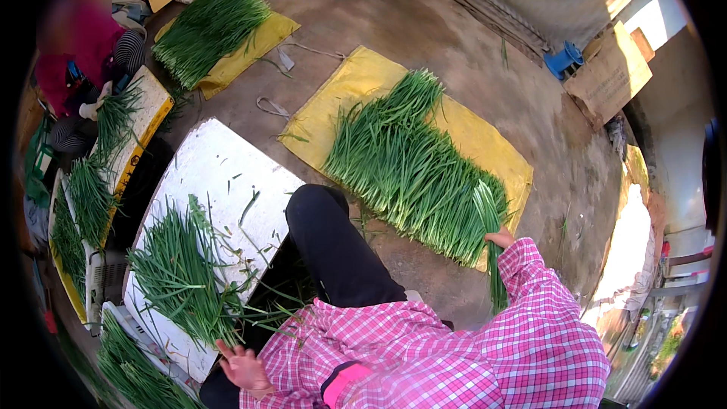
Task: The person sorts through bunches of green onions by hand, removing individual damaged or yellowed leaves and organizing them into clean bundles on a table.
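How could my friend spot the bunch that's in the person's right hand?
Find the big yellow sheet near the middle, with a long row of green leaves on it. At the row's lower right end, beside a pink checked sleeve, the right hand grips a small bunch. Its neighbours lie on the sheet, but this bunch sticks out above and below that hand.

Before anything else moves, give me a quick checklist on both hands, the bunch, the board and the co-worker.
1. Right hand gripping the bunch of green stalks: ok.
2. Left hand free: ok, open with fingers spread, near the loose pile.
3. Bunch touching the laid stalks on the yellow sheet: cannot tell; they overlap in view.
4. White board clear: not ok, the loose pile lies on it.
5. Co-worker clear of both hands: ok, at upper left.
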The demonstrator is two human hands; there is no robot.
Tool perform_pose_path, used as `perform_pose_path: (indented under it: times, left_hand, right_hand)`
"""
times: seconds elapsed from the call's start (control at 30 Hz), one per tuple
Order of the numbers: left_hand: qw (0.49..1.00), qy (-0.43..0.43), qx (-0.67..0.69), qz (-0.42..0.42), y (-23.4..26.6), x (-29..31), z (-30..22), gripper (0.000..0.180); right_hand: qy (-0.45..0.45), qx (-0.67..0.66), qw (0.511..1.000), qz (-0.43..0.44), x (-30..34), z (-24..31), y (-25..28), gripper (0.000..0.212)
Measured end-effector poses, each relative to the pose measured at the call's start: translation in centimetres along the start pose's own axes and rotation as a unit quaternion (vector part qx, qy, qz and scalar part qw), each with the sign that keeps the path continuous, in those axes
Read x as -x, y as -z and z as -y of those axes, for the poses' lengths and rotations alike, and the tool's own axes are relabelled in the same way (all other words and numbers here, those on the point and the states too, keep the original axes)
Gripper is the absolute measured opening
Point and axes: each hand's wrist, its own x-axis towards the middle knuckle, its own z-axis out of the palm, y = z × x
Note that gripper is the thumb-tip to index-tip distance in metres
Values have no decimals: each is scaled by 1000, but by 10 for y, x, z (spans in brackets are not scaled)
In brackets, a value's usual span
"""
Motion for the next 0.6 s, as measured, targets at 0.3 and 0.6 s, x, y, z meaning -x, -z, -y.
perform_pose_path:
  times: [0.3, 0.6]
  left_hand:
    - [975, -84, -183, -95, -50, -36, -53, 27]
    - [938, -59, -332, -77, -102, -107, -84, 18]
  right_hand:
    - [-147, -124, 981, -21, -156, 108, 12, 43]
    - [-94, -134, 980, -111, -313, 185, -5, 44]
